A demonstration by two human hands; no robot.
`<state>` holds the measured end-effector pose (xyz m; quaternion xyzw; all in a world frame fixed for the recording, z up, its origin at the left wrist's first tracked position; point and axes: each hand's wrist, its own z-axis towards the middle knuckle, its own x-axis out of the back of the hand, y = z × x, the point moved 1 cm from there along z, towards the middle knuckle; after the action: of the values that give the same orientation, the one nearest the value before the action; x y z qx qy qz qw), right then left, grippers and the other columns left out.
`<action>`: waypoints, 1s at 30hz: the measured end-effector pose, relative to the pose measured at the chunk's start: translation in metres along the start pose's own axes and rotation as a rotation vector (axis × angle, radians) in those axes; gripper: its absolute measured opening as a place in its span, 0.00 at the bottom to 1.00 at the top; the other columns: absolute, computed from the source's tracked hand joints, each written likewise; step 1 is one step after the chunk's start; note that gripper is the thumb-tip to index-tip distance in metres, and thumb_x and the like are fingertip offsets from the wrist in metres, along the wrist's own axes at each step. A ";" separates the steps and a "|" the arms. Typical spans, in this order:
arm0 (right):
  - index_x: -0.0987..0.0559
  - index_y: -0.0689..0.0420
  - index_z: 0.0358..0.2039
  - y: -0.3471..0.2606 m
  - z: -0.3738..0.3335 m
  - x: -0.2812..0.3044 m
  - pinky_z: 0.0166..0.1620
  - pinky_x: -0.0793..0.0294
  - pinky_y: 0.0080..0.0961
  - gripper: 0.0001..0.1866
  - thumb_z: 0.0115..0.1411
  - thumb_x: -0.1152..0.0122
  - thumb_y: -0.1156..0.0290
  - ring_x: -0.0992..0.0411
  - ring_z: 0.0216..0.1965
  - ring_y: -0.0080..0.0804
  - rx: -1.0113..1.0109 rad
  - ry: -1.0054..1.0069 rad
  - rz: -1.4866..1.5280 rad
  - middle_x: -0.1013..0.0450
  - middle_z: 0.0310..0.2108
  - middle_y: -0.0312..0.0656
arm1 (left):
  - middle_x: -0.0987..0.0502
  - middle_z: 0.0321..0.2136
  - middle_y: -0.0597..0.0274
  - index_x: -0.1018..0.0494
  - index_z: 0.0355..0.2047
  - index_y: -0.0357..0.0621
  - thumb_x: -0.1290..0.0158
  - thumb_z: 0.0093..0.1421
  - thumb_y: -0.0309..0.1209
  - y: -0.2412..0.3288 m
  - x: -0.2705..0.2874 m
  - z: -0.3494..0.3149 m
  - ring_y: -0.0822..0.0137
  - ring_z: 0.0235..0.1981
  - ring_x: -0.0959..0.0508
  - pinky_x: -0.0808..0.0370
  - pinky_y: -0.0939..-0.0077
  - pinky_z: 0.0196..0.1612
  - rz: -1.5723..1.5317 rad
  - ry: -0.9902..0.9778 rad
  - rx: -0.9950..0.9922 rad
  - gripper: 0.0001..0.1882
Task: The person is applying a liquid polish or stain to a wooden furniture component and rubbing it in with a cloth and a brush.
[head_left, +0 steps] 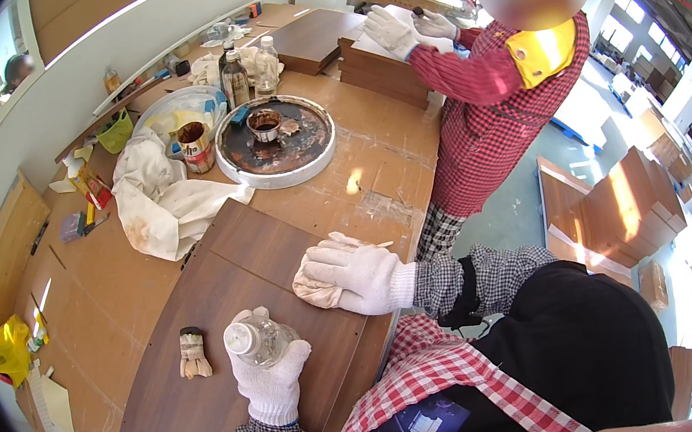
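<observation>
My left hand point(268, 382), in a white knit glove, is wrapped around a clear plastic bottle point(274, 343) with a white cap, held upright above a dark brown wooden panel point(189, 309). Under my gloved right hand point(360, 277) is a bunched, stained cream cloth point(315, 291), pressed onto the same panel near its right side. The fingers of that hand close over the cloth. A short bundle of pale cloth with a dark band point(193, 353) lies on the panel, left of the bottle.
Beyond the panel, a round lid point(322, 152) carries an open tin of dark stain point(265, 125). Beside it are another tin point(196, 147), dark bottles point(234, 78) and a crumpled white cloth point(150, 206). A co-worker point(481, 95) in gloves stands at the right beside stacked panels point(382, 74).
</observation>
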<state>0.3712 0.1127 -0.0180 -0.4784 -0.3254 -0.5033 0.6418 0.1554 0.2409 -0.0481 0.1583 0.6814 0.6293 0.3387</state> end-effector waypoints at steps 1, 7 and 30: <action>0.28 0.56 0.57 -0.001 0.000 0.001 0.65 0.35 0.48 0.26 0.59 0.37 0.64 0.32 0.60 0.50 -0.008 -0.009 0.000 0.30 0.57 0.49 | 0.27 0.55 0.59 0.36 0.62 0.44 0.27 0.42 0.22 0.000 0.000 0.000 0.67 0.52 0.25 0.25 0.68 0.57 -0.027 0.005 0.003 0.46; 0.27 0.56 0.53 -0.002 0.003 0.003 0.63 0.33 0.46 0.22 0.59 0.38 0.65 0.31 0.57 0.49 0.003 0.018 0.007 0.30 0.52 0.47 | 0.27 0.55 0.59 0.36 0.62 0.44 0.26 0.42 0.23 0.000 0.002 0.001 0.66 0.53 0.25 0.25 0.67 0.58 0.019 -0.008 0.009 0.46; 0.27 0.57 0.54 -0.001 0.001 0.002 0.63 0.34 0.48 0.24 0.58 0.38 0.64 0.31 0.56 0.51 -0.004 0.012 0.016 0.30 0.52 0.49 | 0.27 0.55 0.59 0.36 0.62 0.45 0.28 0.42 0.21 -0.001 0.002 0.002 0.66 0.54 0.25 0.25 0.67 0.58 0.011 -0.001 0.025 0.46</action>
<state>0.3710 0.1133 -0.0158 -0.4793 -0.3168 -0.5017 0.6467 0.1556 0.2431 -0.0495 0.1666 0.6883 0.6223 0.3337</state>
